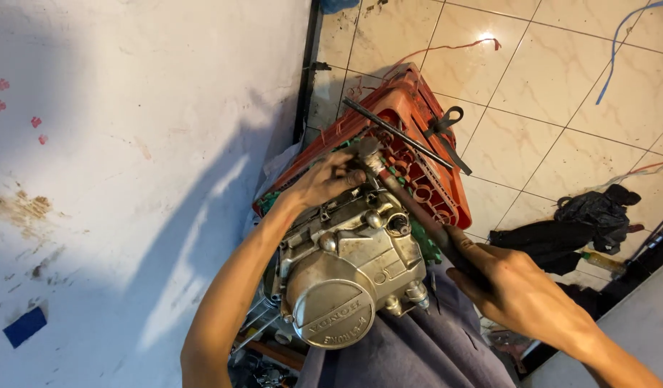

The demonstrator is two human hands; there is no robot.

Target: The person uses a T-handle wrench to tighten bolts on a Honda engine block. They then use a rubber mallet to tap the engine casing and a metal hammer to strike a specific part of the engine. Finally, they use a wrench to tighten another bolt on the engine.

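Head view, looking down. An engine (349,276), grey cast metal with a round side cover, sits at the centre of the frame, partly on the person's lap, which is covered by grey cloth (410,352). Behind the engine lies a red crate (425,154), tilted against the wall (130,179).

The left hand (328,179) rests on the top of the engine beside the head of a wrench (410,205); its fingers (346,162) are curled against the wrench head, and whether they actually clasp it cannot be told. The right hand (500,276) holds the far end of the wrench handle, its fingers closed around the dark bar. The wrench runs diagonally from the engine's top, at the upper left, down to the right hand at the lower right, passing over the crate's near edge.

A thin black rod (396,133) lies across the crate, and a black strap (446,136) with a looped end rests on the crate's right rim. The tiled floor (554,79) carries a dark rag (576,226) to the right, a red wire (453,49) near the top, and a blue cord (619,43) at the upper right. A blue patch (24,327) marks the wall at the lower left.
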